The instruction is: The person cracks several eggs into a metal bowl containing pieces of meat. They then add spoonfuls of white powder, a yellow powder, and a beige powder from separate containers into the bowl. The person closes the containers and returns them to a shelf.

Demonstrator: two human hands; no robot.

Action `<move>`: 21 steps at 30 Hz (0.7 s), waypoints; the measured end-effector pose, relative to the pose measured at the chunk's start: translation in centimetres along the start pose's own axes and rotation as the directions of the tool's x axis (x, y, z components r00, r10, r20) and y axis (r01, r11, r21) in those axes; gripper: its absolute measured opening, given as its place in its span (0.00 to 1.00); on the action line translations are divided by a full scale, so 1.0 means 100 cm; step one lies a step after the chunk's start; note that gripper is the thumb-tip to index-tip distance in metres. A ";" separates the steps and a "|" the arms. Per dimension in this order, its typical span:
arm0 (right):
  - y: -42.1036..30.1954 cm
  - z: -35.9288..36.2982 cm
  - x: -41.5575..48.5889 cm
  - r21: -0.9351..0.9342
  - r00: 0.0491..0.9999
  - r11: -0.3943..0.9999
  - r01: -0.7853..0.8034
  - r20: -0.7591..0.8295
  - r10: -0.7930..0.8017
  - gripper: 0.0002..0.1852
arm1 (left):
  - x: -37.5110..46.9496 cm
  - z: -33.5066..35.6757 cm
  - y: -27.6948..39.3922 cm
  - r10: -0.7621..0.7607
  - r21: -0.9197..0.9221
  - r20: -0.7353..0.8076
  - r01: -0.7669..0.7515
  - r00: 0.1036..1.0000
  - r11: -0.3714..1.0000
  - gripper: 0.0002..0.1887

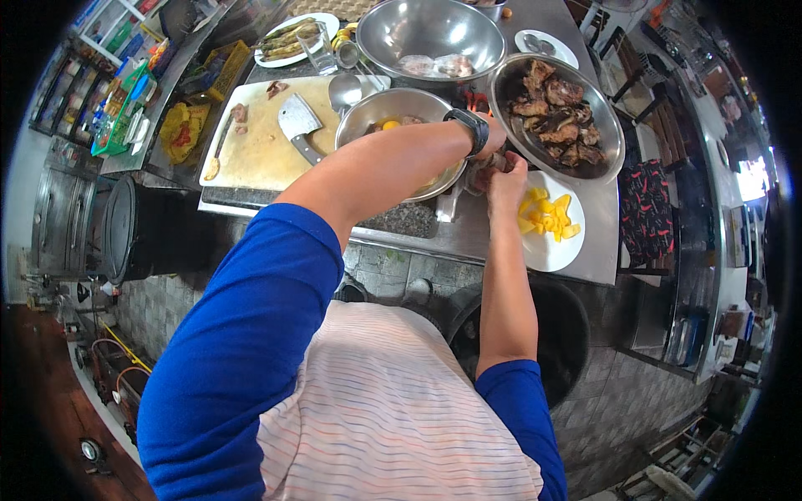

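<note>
My left hand (495,133), below a black wristwatch, reaches across between two steel bowls; its fingers are mostly hidden. Close below it, my right hand (509,183) pinches a greyish-pink bundle (479,176) that looks like thin plastic. Whether the left fingers also grip it is unclear. Beneath my left forearm sits a steel bowl (351,119) with an egg yolk (390,124) and pieces that look like meat. Browned meat pieces (557,106) fill the tilted-looking steel bowl (617,141) at right. Yellow chunks (548,216) lie on a white plate (557,260) beside my right wrist.
A cleaver (299,119) and meat scraps rest on the cutting board (250,156); a ladle (346,92) lies near. Behind are a large steel bowl (432,31), a drinking glass (319,53) and a plate (335,22) of charred eggplants (291,41). Black bins flank the counter.
</note>
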State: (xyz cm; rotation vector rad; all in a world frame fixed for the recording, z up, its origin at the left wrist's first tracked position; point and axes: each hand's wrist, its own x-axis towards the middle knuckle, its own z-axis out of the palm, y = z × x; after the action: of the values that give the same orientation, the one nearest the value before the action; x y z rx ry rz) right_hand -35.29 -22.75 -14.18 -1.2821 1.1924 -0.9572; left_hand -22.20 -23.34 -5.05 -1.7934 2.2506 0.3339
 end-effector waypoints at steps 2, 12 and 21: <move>-0.004 -0.003 0.002 -0.172 0.998 0.984 0.039 0.053 -0.030 0.14 | -0.001 -0.001 0.001 -0.013 0.028 -0.049 0.014 0.999 1.000 0.13; -0.013 0.000 0.026 -0.492 0.969 0.847 0.199 0.229 -0.095 0.19 | -0.067 -0.048 0.022 -0.110 -0.196 -0.238 0.063 0.965 0.979 0.21; -0.019 -0.104 -0.102 -0.055 0.952 0.958 0.283 -0.108 -0.287 0.16 | -0.237 -0.068 -0.230 -0.231 -0.270 -0.784 0.019 0.576 0.963 0.16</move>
State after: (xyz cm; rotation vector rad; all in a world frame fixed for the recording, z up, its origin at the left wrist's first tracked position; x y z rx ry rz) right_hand -47.07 -14.81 -10.22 -1.4742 1.1366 -1.2370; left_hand 5.03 -8.79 8.53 -2.6183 2.6791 -0.3850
